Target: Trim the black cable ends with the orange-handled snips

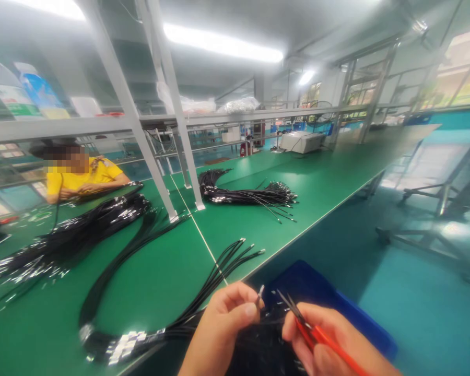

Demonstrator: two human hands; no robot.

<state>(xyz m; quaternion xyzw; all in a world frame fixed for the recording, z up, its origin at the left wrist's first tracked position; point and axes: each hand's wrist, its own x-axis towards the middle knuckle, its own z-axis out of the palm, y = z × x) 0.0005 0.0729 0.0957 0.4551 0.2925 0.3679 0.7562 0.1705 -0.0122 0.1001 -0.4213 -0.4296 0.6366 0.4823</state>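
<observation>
My left hand (231,318) is closed, thumb and fingers pinching the end of a black cable (260,293) with a silvery tip pointing up. Just to its right, my right hand (317,334) wraps round red-handled pliers (311,334), whose slim dark jaws are slightly apart and point up-left toward the cable end. The jaws and the tip do not touch. Beside my left wrist, a bundle of black cables (196,305) curves across the green table (152,277), several metal-tipped ends fanned out near the table edge.
More black cable bundles lie on the table, one at the centre (250,196) and a large one at left (74,230). A blue bin (337,308) stands below the edge. White shelf posts (180,104) rise from the table. A person in yellow (82,180) works at the far left.
</observation>
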